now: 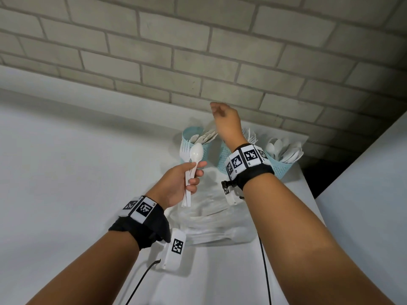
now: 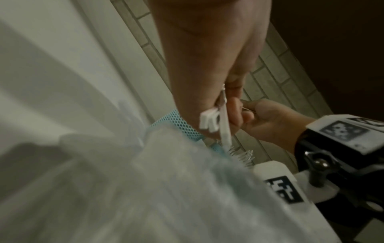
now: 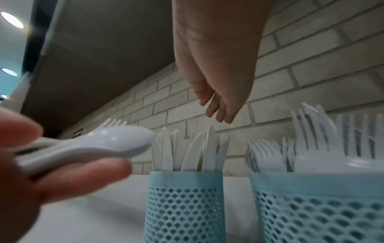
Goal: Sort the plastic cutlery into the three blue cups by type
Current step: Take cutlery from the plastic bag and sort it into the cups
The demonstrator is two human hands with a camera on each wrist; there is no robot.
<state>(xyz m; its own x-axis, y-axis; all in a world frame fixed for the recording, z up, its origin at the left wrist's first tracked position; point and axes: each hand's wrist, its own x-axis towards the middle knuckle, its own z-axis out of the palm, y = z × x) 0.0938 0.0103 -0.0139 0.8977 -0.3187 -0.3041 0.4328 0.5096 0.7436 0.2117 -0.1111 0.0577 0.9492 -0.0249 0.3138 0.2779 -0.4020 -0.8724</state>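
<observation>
A: Left hand (image 1: pixel 176 183)?
B: Grasps a bundle: spoon (image 1: pixel 195 153) and fork (image 1: pixel 184 148) heads up, near the left cup (image 3: pixel 184 203) of knives.
A: Right hand (image 1: pixel 226 122)?
B: Released, fingers relaxed, holding nothing, above the left and middle cup (image 3: pixel 318 207) of forks. The right cup (image 1: pixel 283 169) holds spoons.

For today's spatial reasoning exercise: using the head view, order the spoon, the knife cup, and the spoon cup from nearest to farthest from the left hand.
1. The spoon, gripped in the left hand itself.
2. The knife cup, just behind it, leftmost of the cups.
3. The spoon cup, far right, beyond the right hand.
</observation>
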